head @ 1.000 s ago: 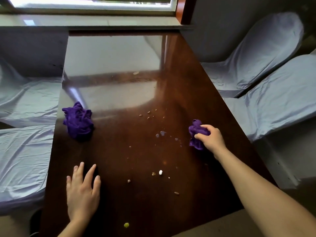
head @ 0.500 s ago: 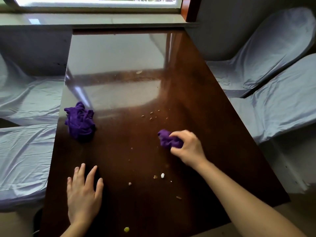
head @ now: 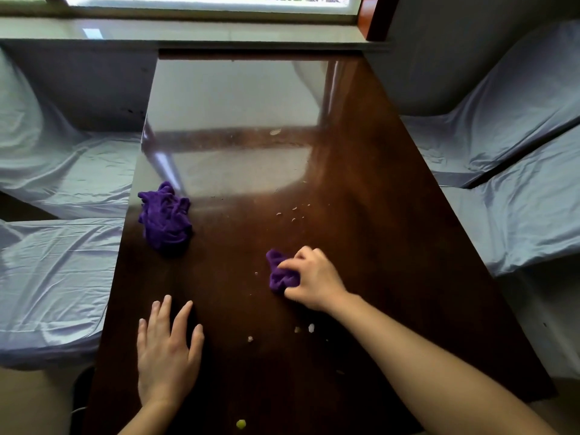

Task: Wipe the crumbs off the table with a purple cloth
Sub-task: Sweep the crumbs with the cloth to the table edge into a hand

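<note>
R hand (head: 314,282) fisted round cloth (head: 279,273), soft & light; grip the bunch's top. Crumbs (head: 304,328) at 6 o'clock. L hand (head: 168,356) flat, empty.

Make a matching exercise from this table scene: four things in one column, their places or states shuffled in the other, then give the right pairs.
Things:
1. left hand
2. right hand
3. loose purple cloth
4. green crumb

States:
A. lies crumpled near the table's left edge, untouched
B. clutches a bunched purple cloth
C. rests flat, fingers spread
D. sits by the near edge

Pairs: 1-C, 2-B, 3-A, 4-D
</note>
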A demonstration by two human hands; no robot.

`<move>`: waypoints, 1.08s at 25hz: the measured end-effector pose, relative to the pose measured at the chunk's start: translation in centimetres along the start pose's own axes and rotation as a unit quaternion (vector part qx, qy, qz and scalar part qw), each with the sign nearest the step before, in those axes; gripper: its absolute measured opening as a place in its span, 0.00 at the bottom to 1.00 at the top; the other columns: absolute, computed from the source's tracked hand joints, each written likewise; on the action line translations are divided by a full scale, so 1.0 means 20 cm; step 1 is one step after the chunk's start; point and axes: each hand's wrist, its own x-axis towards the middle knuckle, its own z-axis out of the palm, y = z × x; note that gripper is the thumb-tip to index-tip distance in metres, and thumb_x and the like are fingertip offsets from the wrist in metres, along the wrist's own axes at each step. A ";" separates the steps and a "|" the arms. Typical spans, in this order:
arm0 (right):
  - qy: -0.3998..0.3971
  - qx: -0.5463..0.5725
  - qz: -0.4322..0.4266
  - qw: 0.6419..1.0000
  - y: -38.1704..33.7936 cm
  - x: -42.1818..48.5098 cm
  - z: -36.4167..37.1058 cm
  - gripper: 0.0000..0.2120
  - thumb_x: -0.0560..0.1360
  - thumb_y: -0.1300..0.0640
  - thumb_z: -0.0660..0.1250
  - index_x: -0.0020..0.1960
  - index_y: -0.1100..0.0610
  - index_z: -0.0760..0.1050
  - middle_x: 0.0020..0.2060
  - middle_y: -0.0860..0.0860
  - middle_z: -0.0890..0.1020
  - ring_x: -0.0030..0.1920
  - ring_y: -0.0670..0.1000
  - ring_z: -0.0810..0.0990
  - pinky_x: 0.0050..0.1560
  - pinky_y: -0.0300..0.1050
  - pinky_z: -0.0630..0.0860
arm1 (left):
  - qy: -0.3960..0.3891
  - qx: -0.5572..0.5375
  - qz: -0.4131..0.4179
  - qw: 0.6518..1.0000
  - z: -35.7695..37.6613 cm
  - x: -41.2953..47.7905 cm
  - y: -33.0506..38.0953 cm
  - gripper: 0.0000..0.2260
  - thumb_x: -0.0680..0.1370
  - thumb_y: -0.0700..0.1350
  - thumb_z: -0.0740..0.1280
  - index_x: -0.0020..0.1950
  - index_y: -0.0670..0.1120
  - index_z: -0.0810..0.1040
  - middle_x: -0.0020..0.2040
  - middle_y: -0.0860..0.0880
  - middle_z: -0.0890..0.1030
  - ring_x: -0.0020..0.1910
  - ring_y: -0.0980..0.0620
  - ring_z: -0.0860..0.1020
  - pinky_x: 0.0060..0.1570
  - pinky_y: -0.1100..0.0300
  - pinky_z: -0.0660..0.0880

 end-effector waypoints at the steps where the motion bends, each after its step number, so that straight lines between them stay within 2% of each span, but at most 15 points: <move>1: -0.028 0.010 -0.024 0.999 -0.05 -0.03 0.02 0.22 0.65 0.45 0.71 0.60 0.43 0.78 0.50 0.49 0.75 0.51 0.52 0.72 0.51 0.47 0.75 | 0.001 0.000 0.002 1.000 0.00 0.00 0.00 0.29 0.74 0.58 0.52 0.68 0.45 0.75 0.74 0.38 0.67 0.75 0.40 0.61 0.73 0.39 0.56; 2: -0.040 0.028 -0.035 0.998 -0.08 -0.03 0.02 0.23 0.65 0.45 0.70 0.60 0.42 0.78 0.50 0.48 0.75 0.50 0.51 0.71 0.49 0.46 0.74 | 0.002 0.002 0.003 1.000 0.01 0.00 0.00 0.28 0.74 0.58 0.52 0.68 0.45 0.75 0.74 0.37 0.67 0.75 0.40 0.61 0.73 0.38 0.56; 4: -0.002 0.072 -0.024 0.997 -0.11 0.02 0.00 0.23 0.65 0.45 0.70 0.60 0.42 0.78 0.49 0.47 0.75 0.50 0.50 0.72 0.47 0.42 0.69 | 0.003 0.007 0.004 1.000 0.02 0.00 -0.01 0.28 0.74 0.57 0.53 0.67 0.45 0.75 0.73 0.37 0.67 0.75 0.39 0.62 0.73 0.38 0.57; 7: 0.054 0.088 0.040 0.994 -0.18 0.17 -0.02 0.23 0.67 0.45 0.70 0.62 0.42 0.77 0.52 0.50 0.77 0.54 0.53 0.73 0.51 0.43 0.70 | 0.001 0.011 0.004 1.000 0.03 0.00 -0.02 0.28 0.74 0.57 0.53 0.68 0.45 0.74 0.73 0.38 0.67 0.75 0.39 0.61 0.73 0.39 0.56; 10: 0.011 0.048 0.057 0.997 -0.27 0.23 0.03 0.21 0.69 0.45 0.70 0.62 0.42 0.76 0.55 0.51 0.74 0.57 0.56 0.71 0.56 0.48 0.73 | 0.004 0.014 0.009 1.000 0.04 0.01 -0.03 0.27 0.74 0.57 0.53 0.68 0.46 0.75 0.73 0.38 0.68 0.75 0.40 0.62 0.73 0.39 0.56; 13: -0.060 0.004 -0.014 0.998 -0.28 0.14 0.06 0.21 0.67 0.42 0.70 0.60 0.41 0.77 0.50 0.49 0.72 0.55 0.55 0.71 0.53 0.51 0.76 | 0.004 0.015 0.008 1.000 0.04 0.01 -0.04 0.27 0.74 0.57 0.53 0.68 0.46 0.74 0.73 0.38 0.68 0.75 0.41 0.61 0.73 0.40 0.56; 15: -0.084 0.015 -0.023 0.996 -0.23 0.08 0.02 0.22 0.65 0.41 0.70 0.58 0.41 0.78 0.47 0.48 0.73 0.53 0.55 0.74 0.51 0.47 0.74 | 0.005 0.016 0.007 1.000 0.04 0.00 -0.04 0.27 0.75 0.57 0.53 0.68 0.46 0.74 0.74 0.38 0.67 0.75 0.41 0.61 0.73 0.40 0.56; 18: -0.012 0.053 0.040 0.998 -0.10 0.08 -0.12 0.22 0.62 0.43 0.72 0.56 0.42 0.81 0.47 0.51 0.79 0.51 0.55 0.79 0.49 0.41 0.71 | 0.001 0.015 0.007 1.000 0.03 0.00 -0.03 0.27 0.75 0.57 0.53 0.68 0.46 0.74 0.74 0.38 0.67 0.76 0.41 0.61 0.73 0.40 0.55; 20: 0.035 0.037 0.089 0.995 0.05 0.10 -0.22 0.21 0.63 0.44 0.71 0.56 0.42 0.81 0.50 0.52 0.81 0.52 0.54 0.80 0.49 0.41 0.71 | -0.003 0.016 0.005 1.000 0.03 0.00 -0.03 0.27 0.75 0.57 0.52 0.68 0.46 0.74 0.74 0.38 0.67 0.76 0.41 0.60 0.74 0.40 0.54; 24: 0.022 0.008 0.181 0.983 0.23 0.00 -0.21 0.23 0.67 0.45 0.71 0.62 0.42 0.78 0.57 0.54 0.78 0.57 0.57 0.77 0.57 0.45 0.73 | -0.002 0.017 0.007 1.000 0.03 0.00 -0.03 0.27 0.75 0.57 0.52 0.68 0.47 0.74 0.74 0.38 0.66 0.76 0.41 0.59 0.74 0.41 0.54; 27: 0.002 -0.012 0.117 0.993 0.12 -0.14 -0.07 0.23 0.67 0.45 0.71 0.62 0.42 0.78 0.53 0.53 0.76 0.55 0.56 0.75 0.56 0.45 0.71 | -0.002 0.015 0.006 1.000 0.04 0.00 -0.03 0.27 0.76 0.57 0.52 0.69 0.47 0.73 0.75 0.39 0.66 0.77 0.42 0.58 0.75 0.41 0.53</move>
